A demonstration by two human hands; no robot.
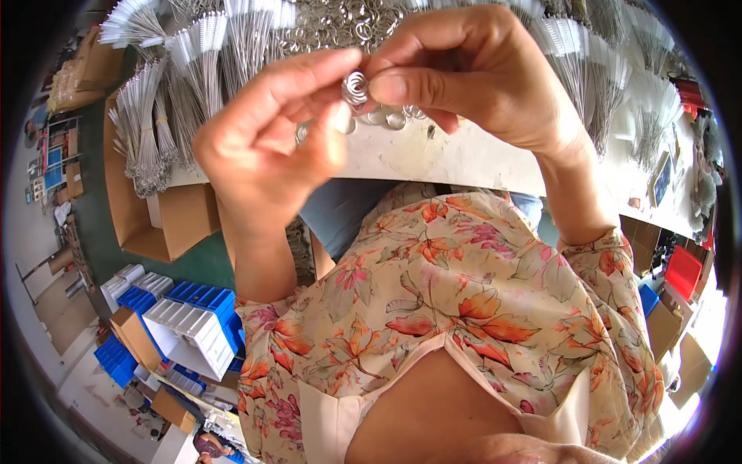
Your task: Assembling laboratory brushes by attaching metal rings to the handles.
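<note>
Above the table's near edge I hold a small stack of shiny metal rings [355, 89], nested like a coil, between both hands. My left hand [267, 143] pinches them with thumb and forefinger from the left. On the other side, the thumb and forefinger of my right hand [471, 77] close on the same rings; the exact contact is partly hidden. Behind my hands lies a heap of loose metal rings [332, 32]. A few single rings [396, 121] are scattered just below my fingers on the white tabletop [464, 158].
Bundles of thin wire brushes with white bristles stand left [197, 62] and right [568, 58] of the heap. An open cardboard box [182, 224] sits by the table's left end. Blue and white plastic bins [189, 329] are stacked at lower left. A person [209, 445] is far behind.
</note>
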